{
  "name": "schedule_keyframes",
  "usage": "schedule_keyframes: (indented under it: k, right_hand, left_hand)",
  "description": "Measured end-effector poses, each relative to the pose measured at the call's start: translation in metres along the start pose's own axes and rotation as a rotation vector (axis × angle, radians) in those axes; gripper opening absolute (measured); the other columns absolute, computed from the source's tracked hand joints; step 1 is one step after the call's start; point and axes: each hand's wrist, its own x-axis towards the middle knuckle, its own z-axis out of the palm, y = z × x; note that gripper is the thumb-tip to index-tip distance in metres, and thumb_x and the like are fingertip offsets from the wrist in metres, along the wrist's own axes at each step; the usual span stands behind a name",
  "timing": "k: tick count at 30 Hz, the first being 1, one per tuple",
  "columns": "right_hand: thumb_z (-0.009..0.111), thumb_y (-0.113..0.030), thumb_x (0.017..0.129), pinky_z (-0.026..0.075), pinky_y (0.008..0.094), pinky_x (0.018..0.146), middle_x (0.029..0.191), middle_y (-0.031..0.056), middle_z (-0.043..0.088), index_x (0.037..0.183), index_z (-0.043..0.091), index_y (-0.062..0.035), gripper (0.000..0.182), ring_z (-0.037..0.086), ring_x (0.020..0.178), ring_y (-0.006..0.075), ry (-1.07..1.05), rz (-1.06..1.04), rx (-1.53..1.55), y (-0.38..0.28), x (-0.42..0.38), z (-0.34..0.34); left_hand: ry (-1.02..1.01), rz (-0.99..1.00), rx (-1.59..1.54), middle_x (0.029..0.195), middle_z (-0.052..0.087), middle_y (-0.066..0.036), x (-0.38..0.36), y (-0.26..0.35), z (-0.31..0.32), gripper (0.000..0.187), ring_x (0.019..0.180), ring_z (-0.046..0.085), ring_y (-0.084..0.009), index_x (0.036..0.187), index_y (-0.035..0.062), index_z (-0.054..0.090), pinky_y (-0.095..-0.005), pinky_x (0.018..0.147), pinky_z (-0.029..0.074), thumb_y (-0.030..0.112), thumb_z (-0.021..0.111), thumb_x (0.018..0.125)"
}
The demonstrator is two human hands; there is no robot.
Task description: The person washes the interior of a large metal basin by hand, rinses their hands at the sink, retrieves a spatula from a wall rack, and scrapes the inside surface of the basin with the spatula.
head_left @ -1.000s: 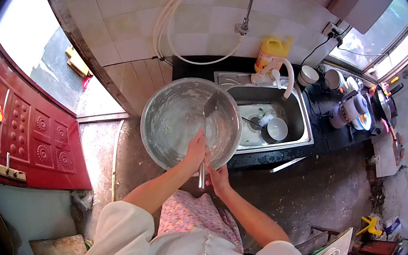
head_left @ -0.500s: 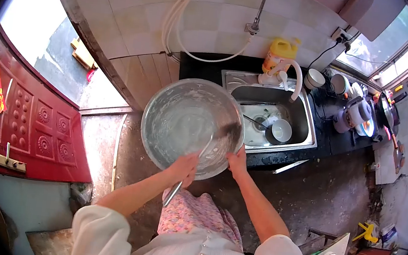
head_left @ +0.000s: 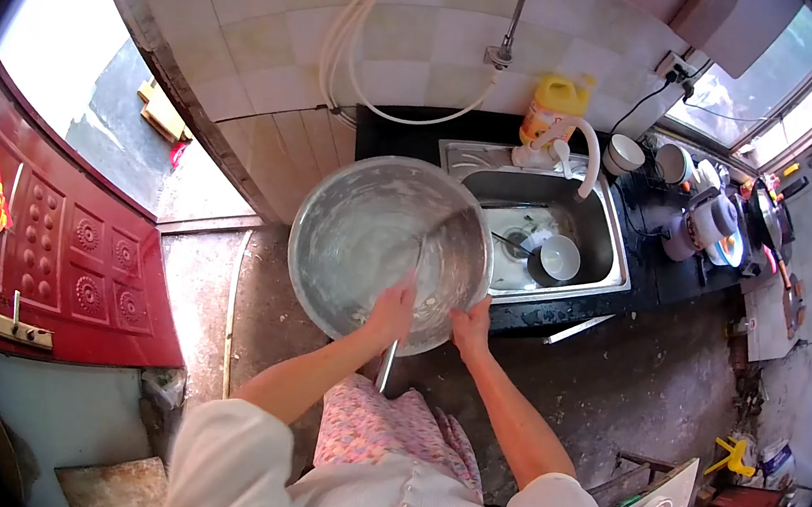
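Observation:
A wide metal basin (head_left: 339, 271) is held tilted in front of me, its inside wet and streaked with whitish residue. My left hand (head_left: 391, 312) is closed around the handle of a long metal spatula (head_left: 387, 367), which reaches into the basin. The spatula's head is blurred against the basin's right inner wall. On the basin's lower right rim, my right hand (head_left: 470, 327) grips the edge, with the fingers partly hidden.
Right of the basin is a steel sink (head_left: 616, 257) holding a small white-lined pot (head_left: 559, 258). A yellow detergent jug (head_left: 554, 110) and pale faucet (head_left: 591, 165) stand behind. Bowls (head_left: 623, 156) line the black counter (head_left: 663, 283). A red door (head_left: 75, 256) stands at left.
My left hand has moved right and slightly up, turning the spatula's handle more upright and swinging its head upward. The basin has shifted slightly right; my right hand stays on its rim.

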Motion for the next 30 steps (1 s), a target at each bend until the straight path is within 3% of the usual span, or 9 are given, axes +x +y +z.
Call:
schedule_keyframes:
  k: [2,3,5,6,12,15,18,23,30]
  right_hand:
    - [0.057,-0.003,0.075,0.041,0.0323,0.055,0.100,0.0167,0.055,0.121,0.032,-0.0015,0.053,0.055,0.075,0.0241,-0.019,0.042,0.003,0.005,0.000,-0.001]
    - [0.059,-0.007,0.075,0.042,0.0350,0.075,0.108,0.0222,0.056,0.126,0.030,0.0029,0.060,0.055,0.093,0.0302,-0.077,0.195,0.056,-0.018,-0.003,-0.006]
    - [0.060,-0.010,0.075,0.042,0.0382,0.093,0.115,0.0277,0.056,0.130,0.028,0.0073,0.067,0.055,0.110,0.0369,-0.125,0.376,0.075,-0.047,-0.006,-0.011]
    - [0.060,-0.010,0.074,0.042,0.0387,0.093,0.115,0.0276,0.056,0.130,0.028,0.0072,0.066,0.055,0.110,0.0375,-0.117,0.398,0.040,-0.054,-0.006,-0.010]
    - [0.058,-0.010,0.074,0.043,0.0413,0.091,0.110,0.0279,0.057,0.122,0.033,0.0047,0.056,0.056,0.108,0.0396,-0.062,0.297,0.046,-0.042,-0.007,-0.003]
    - [0.058,-0.010,0.074,0.044,0.0429,0.089,0.105,0.0285,0.059,0.119,0.035,0.0036,0.052,0.057,0.105,0.0412,-0.021,0.179,0.021,-0.049,-0.001,-0.005]
    - [0.058,-0.009,0.074,0.044,0.0445,0.087,0.101,0.0292,0.060,0.117,0.035,0.0029,0.050,0.057,0.102,0.0438,0.004,0.243,-0.076,-0.094,-0.005,-0.016]
    - [0.055,-0.007,0.074,0.044,0.0475,0.085,0.099,0.0324,0.059,0.115,0.034,0.0043,0.047,0.056,0.098,0.0481,0.000,0.233,-0.124,-0.085,-0.002,-0.014]
    - [0.054,-0.007,0.075,0.045,0.0500,0.081,0.093,0.0352,0.058,0.119,0.029,0.0097,0.054,0.056,0.093,0.0504,-0.031,0.127,-0.144,-0.080,0.004,-0.016]
  left_hand:
    - [-0.014,0.007,0.011,0.050,0.047,-0.008,0.003,0.001,0.003,0.033,0.036,0.049,-0.0195,0.116,0.0075,0.053,-0.0352,0.035,0.039,0.029,0.036,0.099]
    - [-0.021,0.009,0.016,0.050,0.047,-0.009,0.001,0.005,0.003,0.033,0.036,0.049,-0.0203,0.116,0.0068,0.053,-0.0361,0.035,0.039,0.029,0.036,0.099]
    - [-0.196,-0.106,-0.027,0.054,0.050,-0.012,-0.042,0.009,-0.003,0.033,0.039,0.051,-0.0229,0.120,0.0066,0.051,-0.0380,0.038,0.041,0.028,0.036,0.099]
    - [-0.280,-0.163,-0.049,0.055,0.051,-0.014,-0.059,0.007,-0.007,0.034,0.040,0.053,-0.0242,0.122,0.0065,0.050,-0.0390,0.039,0.042,0.027,0.036,0.099]
    - [-0.101,0.093,0.331,0.075,0.059,-0.023,-0.013,-0.003,-0.020,0.037,0.059,0.061,-0.0304,0.131,0.0106,0.045,-0.0426,0.054,0.049,0.021,0.039,0.097]
    - [0.072,0.468,0.602,0.082,0.060,-0.026,0.024,-0.034,-0.044,0.037,0.069,0.061,-0.0351,0.132,0.0118,0.045,-0.0443,0.063,0.049,0.019,0.038,0.096]
    - [-0.182,0.525,0.773,0.087,0.059,-0.028,-0.028,-0.001,-0.096,0.040,0.076,0.062,-0.0393,0.135,0.0096,0.040,-0.0465,0.066,0.049,0.016,0.037,0.095]
    - [-0.520,0.006,1.236,0.080,0.061,-0.024,-0.108,0.065,-0.141,0.052,0.071,0.063,-0.0383,0.142,0.0129,0.029,-0.0467,0.062,0.049,0.016,0.042,0.092]
    - [-0.411,0.178,1.276,0.081,0.064,-0.023,-0.072,0.031,-0.109,0.058,0.079,0.065,-0.0384,0.140,0.0047,0.029,-0.0488,0.067,0.051,0.007,0.046,0.084]
